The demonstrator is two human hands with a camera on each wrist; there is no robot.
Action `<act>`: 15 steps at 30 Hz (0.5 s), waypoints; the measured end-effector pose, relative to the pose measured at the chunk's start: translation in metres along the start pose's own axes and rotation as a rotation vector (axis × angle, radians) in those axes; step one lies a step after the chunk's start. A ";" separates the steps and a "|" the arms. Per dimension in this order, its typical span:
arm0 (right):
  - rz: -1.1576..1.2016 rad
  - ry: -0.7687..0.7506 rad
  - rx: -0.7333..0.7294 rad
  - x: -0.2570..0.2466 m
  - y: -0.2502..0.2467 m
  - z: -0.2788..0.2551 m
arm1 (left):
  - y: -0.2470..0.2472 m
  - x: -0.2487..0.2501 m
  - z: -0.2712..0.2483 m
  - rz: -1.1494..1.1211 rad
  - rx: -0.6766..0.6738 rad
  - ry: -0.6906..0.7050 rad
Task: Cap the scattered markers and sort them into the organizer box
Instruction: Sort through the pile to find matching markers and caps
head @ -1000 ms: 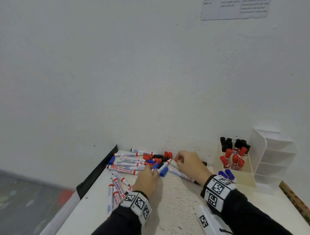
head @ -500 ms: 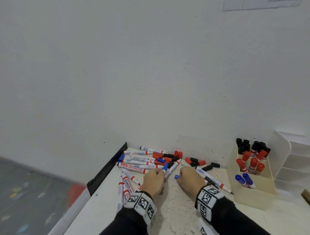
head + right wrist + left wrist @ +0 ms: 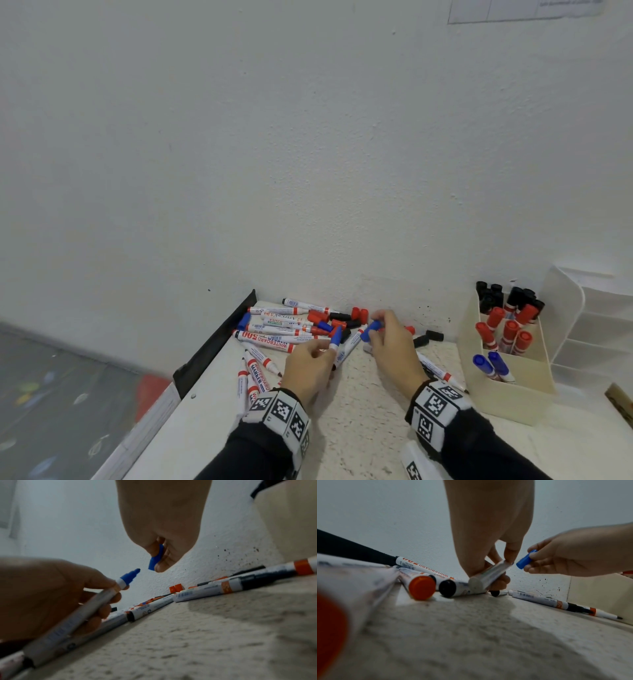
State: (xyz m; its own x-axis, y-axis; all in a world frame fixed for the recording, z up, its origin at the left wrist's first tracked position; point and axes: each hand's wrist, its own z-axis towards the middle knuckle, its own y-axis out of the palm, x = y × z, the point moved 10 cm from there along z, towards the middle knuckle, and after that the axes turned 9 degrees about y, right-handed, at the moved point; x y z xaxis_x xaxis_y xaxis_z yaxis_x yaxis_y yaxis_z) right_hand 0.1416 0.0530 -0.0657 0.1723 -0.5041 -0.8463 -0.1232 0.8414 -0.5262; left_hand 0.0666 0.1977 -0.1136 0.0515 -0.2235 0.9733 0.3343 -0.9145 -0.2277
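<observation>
My left hand point(image 3: 313, 358) grips an uncapped blue marker point(image 3: 336, 337) point(image 3: 96, 601) point(image 3: 489, 573) by its white barrel, blue tip pointing up and right. My right hand point(image 3: 376, 329) pinches a blue cap point(image 3: 371, 330) point(image 3: 524, 561) point(image 3: 156, 559) a short gap from that tip. The cap's open end faces the tip. A heap of loose markers and caps point(image 3: 291, 325) lies beyond the left hand by the wall. The cream organizer box point(image 3: 513, 394) stands at the right with black, red and blue capped markers in separate compartments.
A white shelf unit point(image 3: 589, 329) stands right of the box. Loose black caps point(image 3: 428, 337) and a long marker point(image 3: 440, 371) lie between my right hand and the box. The table's left edge has a black strip point(image 3: 212, 346). The wall stands close behind the heap.
Both hands have lifted off the table. The left now holds the blue marker up, and the right has picked up a blue cap and brought it near the tip.
</observation>
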 end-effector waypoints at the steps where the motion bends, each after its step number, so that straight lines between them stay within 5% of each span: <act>1: 0.062 -0.013 0.025 -0.003 -0.004 0.000 | 0.002 0.003 0.000 0.007 -0.007 0.025; 8: 0.183 0.012 -0.128 -0.002 0.009 -0.008 | 0.021 0.017 -0.006 0.119 -0.097 0.160; 12: 0.184 -0.094 0.066 -0.013 -0.014 -0.011 | 0.026 0.023 -0.006 0.180 -0.082 0.201; 15: 0.127 -0.074 0.067 -0.009 -0.015 -0.011 | 0.025 0.023 -0.006 0.194 -0.070 0.202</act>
State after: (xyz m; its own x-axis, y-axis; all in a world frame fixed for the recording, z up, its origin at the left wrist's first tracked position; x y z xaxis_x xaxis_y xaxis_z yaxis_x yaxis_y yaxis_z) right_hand 0.1315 0.0429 -0.0513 0.2311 -0.3794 -0.8959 -0.0835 0.9097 -0.4068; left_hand 0.0707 0.1677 -0.0969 -0.0829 -0.4529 0.8877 0.2705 -0.8676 -0.4173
